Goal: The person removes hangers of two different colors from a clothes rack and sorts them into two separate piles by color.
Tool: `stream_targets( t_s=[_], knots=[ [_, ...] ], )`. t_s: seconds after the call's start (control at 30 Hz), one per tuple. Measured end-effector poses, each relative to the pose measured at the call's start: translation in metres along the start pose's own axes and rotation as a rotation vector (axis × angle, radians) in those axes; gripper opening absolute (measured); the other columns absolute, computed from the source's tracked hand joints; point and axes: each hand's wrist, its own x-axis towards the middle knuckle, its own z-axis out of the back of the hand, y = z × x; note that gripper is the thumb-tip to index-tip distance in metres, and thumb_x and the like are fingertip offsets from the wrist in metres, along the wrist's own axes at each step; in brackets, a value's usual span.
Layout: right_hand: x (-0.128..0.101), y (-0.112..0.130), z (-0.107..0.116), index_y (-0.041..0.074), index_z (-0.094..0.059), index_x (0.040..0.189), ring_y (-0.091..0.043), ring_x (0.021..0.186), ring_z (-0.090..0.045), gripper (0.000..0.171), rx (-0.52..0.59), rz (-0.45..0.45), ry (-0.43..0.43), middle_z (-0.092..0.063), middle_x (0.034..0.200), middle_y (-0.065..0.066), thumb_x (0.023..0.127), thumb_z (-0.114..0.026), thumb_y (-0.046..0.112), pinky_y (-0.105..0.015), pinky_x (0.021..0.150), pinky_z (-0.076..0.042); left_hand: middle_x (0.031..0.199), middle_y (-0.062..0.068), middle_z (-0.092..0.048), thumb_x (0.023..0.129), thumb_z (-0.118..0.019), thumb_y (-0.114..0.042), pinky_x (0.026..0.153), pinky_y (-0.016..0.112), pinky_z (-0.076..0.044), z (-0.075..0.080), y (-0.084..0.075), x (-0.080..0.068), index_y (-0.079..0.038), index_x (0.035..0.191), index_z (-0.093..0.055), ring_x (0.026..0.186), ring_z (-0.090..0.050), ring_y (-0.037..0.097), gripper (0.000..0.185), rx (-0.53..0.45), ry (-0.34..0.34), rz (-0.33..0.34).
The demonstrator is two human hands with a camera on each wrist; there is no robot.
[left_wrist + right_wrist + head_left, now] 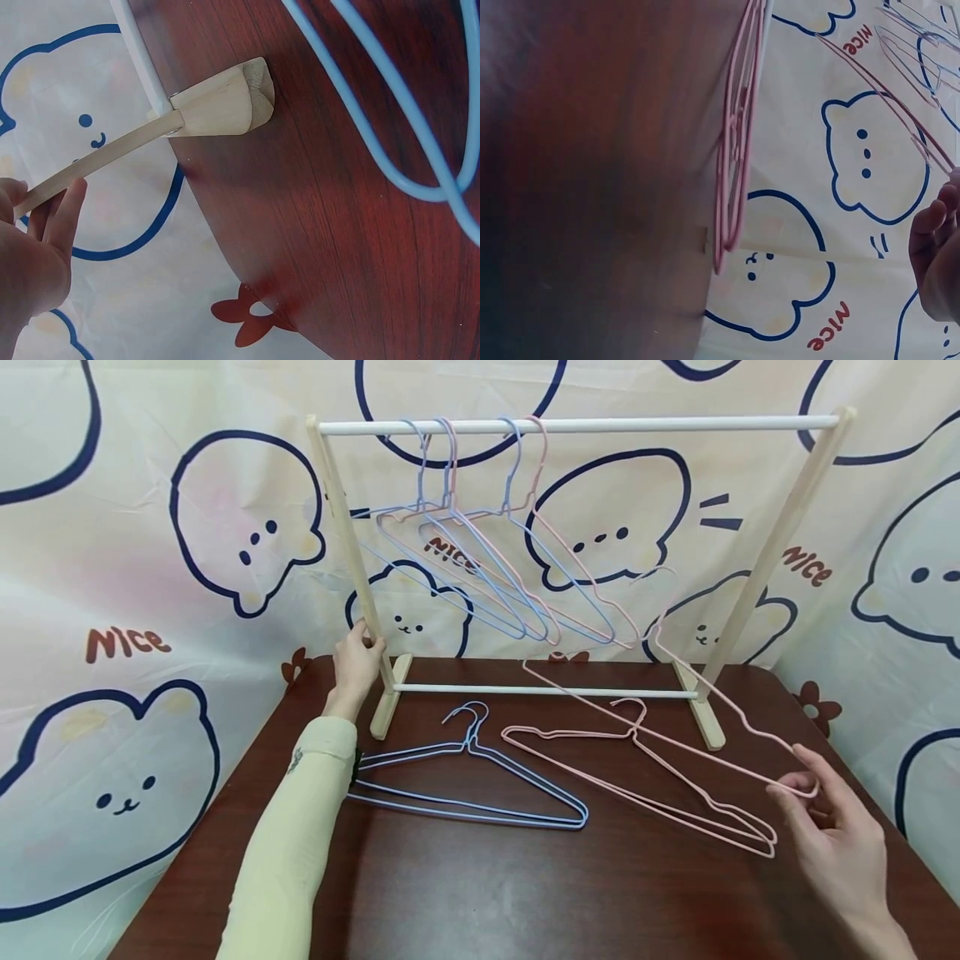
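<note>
My left hand (362, 647) grips the left post (347, 539) of a wooden clothes rack low down; in the left wrist view its fingers (64, 217) curl round that post (105, 156) above the foot (225, 101). My right hand (806, 789) pinches one end of a pink wire hanger (761, 729) held tilted above the table, hook up near the rack's right post. In the right wrist view, this hanger (885, 90) runs up past the fingers (930, 229). Several blue and pink hangers (480, 568) hang on the white rod (600, 424).
On the dark wooden table (487, 893) lie blue hangers (468, 747) in front of the rack and pink hangers (633, 739) to their right. A cartoon-printed cloth (135, 568) surrounds the table. The table's rounded far-left corner (225, 262) is near my left hand.
</note>
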Motion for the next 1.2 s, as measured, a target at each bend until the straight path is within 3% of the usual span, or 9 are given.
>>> stream_targets(
  t_s=[0.17, 0.33, 0.5, 0.67, 0.8, 0.97, 1.2],
  knots=[
    [-0.011, 0.002, 0.001, 0.005, -0.061, 0.135, 0.010, 0.060, -0.048, 0.061, -0.012, -0.103, 0.039, -0.059, 0.090, 0.025, 0.079, -0.072, -0.017, -0.006, 0.053, -0.037, 0.109, 0.023, -0.070, 0.101, -0.056, -0.020, 0.075, 0.050, -0.058, -0.001, 0.000, 0.001, -0.014, 0.142, -0.051, 0.092, -0.071, 0.039, 0.042, 0.002, 0.006, -0.006],
    [-0.020, 0.002, 0.003, 0.011, -0.057, 0.140, 0.001, 0.049, -0.047, 0.059, -0.005, -0.223, 0.119, -0.058, 0.087, 0.021, 0.086, -0.070, -0.009, -0.019, 0.043, -0.036, 0.108, 0.022, -0.070, 0.101, -0.057, -0.020, 0.075, 0.050, -0.057, 0.000, 0.001, 0.002, -0.014, 0.142, -0.052, 0.092, -0.071, 0.038, 0.042, 0.007, -0.002, 0.000],
    [-0.025, -0.001, 0.005, 0.010, -0.053, 0.143, -0.006, 0.047, -0.050, 0.056, 0.037, -0.241, 0.204, -0.057, 0.085, 0.016, 0.090, -0.067, -0.004, -0.023, 0.044, -0.039, 0.108, 0.022, -0.070, 0.100, -0.057, -0.020, 0.074, 0.050, -0.057, 0.000, 0.001, 0.002, -0.013, 0.140, -0.053, 0.092, -0.071, 0.039, 0.040, 0.004, -0.009, -0.008],
    [-0.028, -0.004, 0.004, 0.011, -0.053, 0.142, -0.006, 0.048, -0.048, 0.053, 0.046, -0.275, 0.223, -0.057, 0.082, 0.018, 0.092, -0.067, 0.000, -0.025, 0.045, -0.037, 0.109, 0.023, -0.070, 0.101, -0.056, -0.020, 0.075, 0.050, -0.057, 0.000, 0.003, 0.002, -0.013, 0.140, -0.053, 0.093, -0.071, 0.039, 0.040, 0.008, -0.004, -0.004],
    [-0.028, -0.007, 0.004, 0.015, -0.053, 0.143, -0.007, 0.048, -0.048, 0.053, 0.034, -0.322, 0.232, -0.059, 0.082, 0.018, 0.093, -0.068, 0.004, -0.025, 0.045, -0.038, 0.109, 0.023, -0.070, 0.101, -0.056, -0.020, 0.075, 0.051, -0.057, 0.000, 0.003, 0.001, -0.012, 0.139, -0.053, 0.093, -0.071, 0.040, 0.039, 0.006, -0.004, -0.003],
    [-0.026, -0.013, 0.010, 0.022, -0.052, 0.143, -0.012, 0.050, -0.049, 0.053, 0.027, -0.393, 0.308, -0.060, 0.080, 0.019, 0.094, -0.068, 0.012, -0.027, 0.046, -0.039, 0.109, 0.023, -0.070, 0.101, -0.057, -0.020, 0.076, 0.051, -0.057, 0.001, 0.002, 0.001, -0.012, 0.140, -0.053, 0.094, -0.070, 0.040, 0.040, 0.001, -0.005, -0.006],
    [-0.021, -0.021, 0.016, 0.026, -0.048, 0.145, -0.016, 0.054, -0.052, 0.054, -0.066, -0.506, 0.402, -0.059, 0.081, 0.021, 0.095, -0.068, 0.032, -0.027, 0.048, -0.043, 0.109, 0.023, -0.070, 0.101, -0.056, -0.020, 0.077, 0.050, -0.057, 0.001, 0.001, 0.000, -0.014, 0.141, -0.053, 0.094, -0.070, 0.039, 0.040, 0.005, -0.001, -0.002]
  ],
)
